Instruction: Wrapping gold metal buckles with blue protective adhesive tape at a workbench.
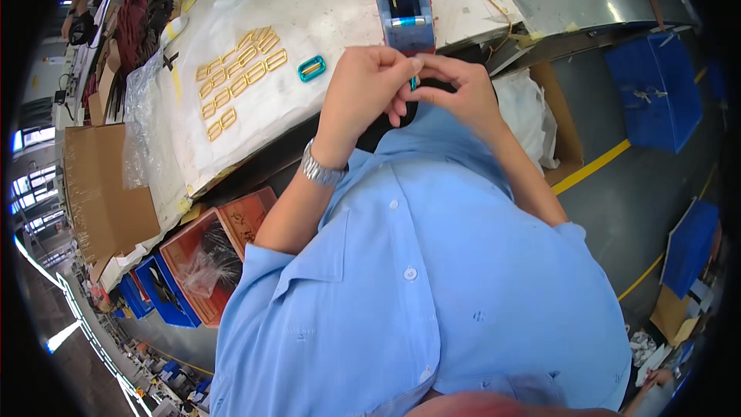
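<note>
Looking down from my head camera, I see both of my hands raised together at the near edge of the workbench (324,0), just below a blue tape dispenser (403,0) that stands on the white sheet. My left hand (369,85) and right hand (454,86) meet fingertip to fingertip, pinched shut on a small teal piece (414,83), of which only a sliver shows between the fingers. To the left on the bench lie rows of gold buckles (238,77), and just beside them one teal-wrapped buckle (312,68) rests apart from the rest. I judge the main risk is the small piece slipping from my pinch, since so little of it is gripped and it sits past the bench edge, over my blue shirt (417,278) and the floor; it could drop out of reach. Any tape on it could also stick to my fingers or fold onto itself. Much is hidden: my fingers cover nearly all of the piece, so I cannot tell its shape or whether tape is on it. The dispenser's top is cut off by the frame edge, and the bins (177,278) under the bench are blurred and bent by the lens.
</note>
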A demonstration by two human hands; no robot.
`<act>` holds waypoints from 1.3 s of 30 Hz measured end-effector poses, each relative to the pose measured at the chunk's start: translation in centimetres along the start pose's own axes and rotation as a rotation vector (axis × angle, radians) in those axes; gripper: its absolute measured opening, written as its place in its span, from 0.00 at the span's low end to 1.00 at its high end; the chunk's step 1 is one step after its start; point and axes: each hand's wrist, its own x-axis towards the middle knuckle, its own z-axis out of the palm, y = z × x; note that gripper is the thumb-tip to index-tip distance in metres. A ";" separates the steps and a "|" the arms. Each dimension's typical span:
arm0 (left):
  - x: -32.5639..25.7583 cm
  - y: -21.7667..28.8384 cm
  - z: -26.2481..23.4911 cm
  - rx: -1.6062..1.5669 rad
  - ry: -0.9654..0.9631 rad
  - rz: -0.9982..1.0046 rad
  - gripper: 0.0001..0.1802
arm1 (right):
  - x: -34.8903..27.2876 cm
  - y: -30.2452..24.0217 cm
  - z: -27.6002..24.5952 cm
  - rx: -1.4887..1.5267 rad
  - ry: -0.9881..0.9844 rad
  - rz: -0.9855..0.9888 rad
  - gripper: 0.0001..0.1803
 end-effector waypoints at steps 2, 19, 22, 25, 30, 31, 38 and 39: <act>-1.3 -0.3 0.3 0.008 0.021 -0.005 0.17 | -1.2 -1.2 0.8 -0.050 0.056 -0.061 0.29; -2.7 -3.6 -4.1 -0.376 -0.120 -0.028 0.13 | 0.0 -5.8 1.8 0.228 -0.178 0.273 0.19; -2.6 -3.9 -4.7 -0.373 -0.198 -0.035 0.14 | 0.2 -6.1 2.6 0.168 -0.200 0.290 0.13; -2.8 -4.4 -4.3 -0.035 -0.107 0.158 0.13 | 0.6 -5.9 3.3 0.106 -0.188 0.339 0.12; -3.8 -4.7 -3.0 0.366 0.311 0.403 0.07 | 1.2 -5.0 5.2 0.092 -0.030 0.311 0.11; -4.1 -4.8 -2.9 0.367 0.321 0.399 0.07 | 1.1 -4.9 5.7 0.072 0.005 0.277 0.10; -4.7 -5.6 -5.0 0.736 0.340 0.556 0.06 | 2.5 -5.1 6.2 -0.135 -0.180 0.379 0.13; -4.8 -5.6 -5.4 0.818 0.280 0.612 0.08 | 2.8 -4.9 5.9 -0.133 -0.191 0.377 0.13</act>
